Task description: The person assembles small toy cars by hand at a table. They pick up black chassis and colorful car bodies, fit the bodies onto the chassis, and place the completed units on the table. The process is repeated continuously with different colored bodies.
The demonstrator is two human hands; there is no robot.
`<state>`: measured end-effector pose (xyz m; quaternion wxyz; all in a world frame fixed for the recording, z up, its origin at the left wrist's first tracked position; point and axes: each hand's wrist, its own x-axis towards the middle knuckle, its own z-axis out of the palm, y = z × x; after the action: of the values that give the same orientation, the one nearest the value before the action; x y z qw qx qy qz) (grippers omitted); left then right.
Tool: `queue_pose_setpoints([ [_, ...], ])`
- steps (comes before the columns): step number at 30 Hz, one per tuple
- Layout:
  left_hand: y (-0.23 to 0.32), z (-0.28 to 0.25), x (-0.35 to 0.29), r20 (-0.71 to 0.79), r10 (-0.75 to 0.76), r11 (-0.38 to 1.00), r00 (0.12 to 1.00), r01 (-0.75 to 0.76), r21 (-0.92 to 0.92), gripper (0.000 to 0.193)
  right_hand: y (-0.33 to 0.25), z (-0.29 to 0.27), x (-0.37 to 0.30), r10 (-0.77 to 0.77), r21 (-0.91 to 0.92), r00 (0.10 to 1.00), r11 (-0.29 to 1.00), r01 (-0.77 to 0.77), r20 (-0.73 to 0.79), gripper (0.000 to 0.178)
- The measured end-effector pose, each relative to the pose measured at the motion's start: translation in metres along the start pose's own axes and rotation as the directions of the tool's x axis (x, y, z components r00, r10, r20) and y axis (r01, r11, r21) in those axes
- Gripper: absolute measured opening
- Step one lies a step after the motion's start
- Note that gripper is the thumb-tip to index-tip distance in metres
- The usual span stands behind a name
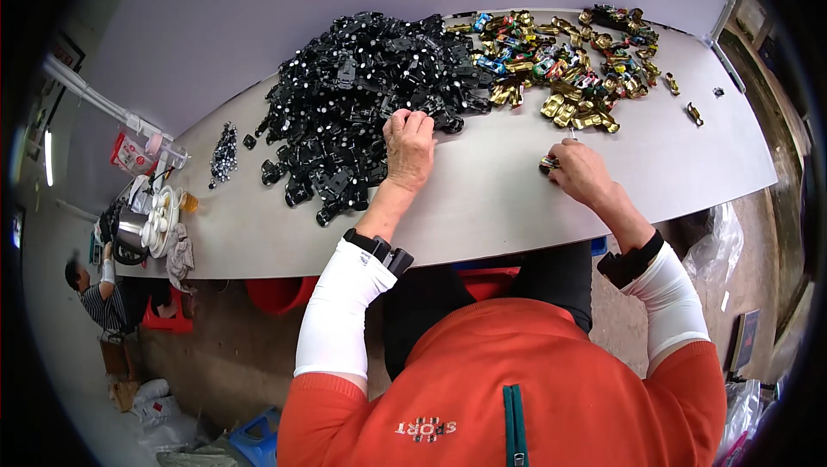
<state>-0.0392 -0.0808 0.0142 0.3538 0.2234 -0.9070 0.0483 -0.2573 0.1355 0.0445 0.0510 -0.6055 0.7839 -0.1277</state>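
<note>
A large heap of black toy car chassis (345, 71) with small pale round spots covers the middle left of the table. My left hand (409, 152) is at its front right edge, fingers bent down and closed among the parts; the back of the hand hides what they grip. Farther right, my right hand (581, 170) is closed over the table, with a small toy car body (548, 165), dark and gold, showing at its fingertips. A thin pale stick (571, 133) shows just beyond these fingers. Beyond it lies a pile of gold and multicoloured toy car bodies (560, 62).
The grey table (482, 208) backs onto a wall. A small pile of shiny parts (224, 155) lies left. White cups on a tray (159, 221), a metal pot (131, 234) and a cloth (179, 256) occupy the left end. Another person (108, 295) sits beyond them.
</note>
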Motion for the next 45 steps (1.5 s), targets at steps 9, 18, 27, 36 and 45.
queue_pose_setpoints([
  [9, -0.014, 0.006, 0.011, -0.121, 0.114, 0.989, 0.986, -0.101, 0.107, 0.017, -0.002, -0.004, 0.004, 0.097, 0.090, 0.993, 0.991, -0.102, 0.063, 0.026],
  [18, 0.008, 0.002, 0.013, 0.040, -0.115, 0.993, 0.993, 0.116, -0.001, 0.045, 0.003, 0.001, 0.011, 0.074, 0.082, 0.993, 0.993, -0.082, 0.095, 0.026],
  [27, 0.000, 0.012, 0.022, 0.004, 0.025, 0.993, 1.000, -0.026, 0.118, 0.024, 0.007, -0.002, 0.003, 0.063, 0.130, 0.997, 0.989, -0.069, 0.049, 0.028],
  [36, 0.017, -0.050, 0.004, 0.802, -0.108, -0.216, 0.587, 0.774, -0.595, 0.018, -0.018, -0.038, 0.011, -0.089, 0.907, 0.958, 0.358, -0.223, 0.271, 0.026],
  [45, 0.043, -0.077, -0.045, 0.814, -0.082, -0.243, 0.575, 0.780, -0.576, 0.023, -0.067, -0.005, 0.006, -0.302, 0.954, 0.905, 0.066, -0.294, 0.300, 0.029],
])
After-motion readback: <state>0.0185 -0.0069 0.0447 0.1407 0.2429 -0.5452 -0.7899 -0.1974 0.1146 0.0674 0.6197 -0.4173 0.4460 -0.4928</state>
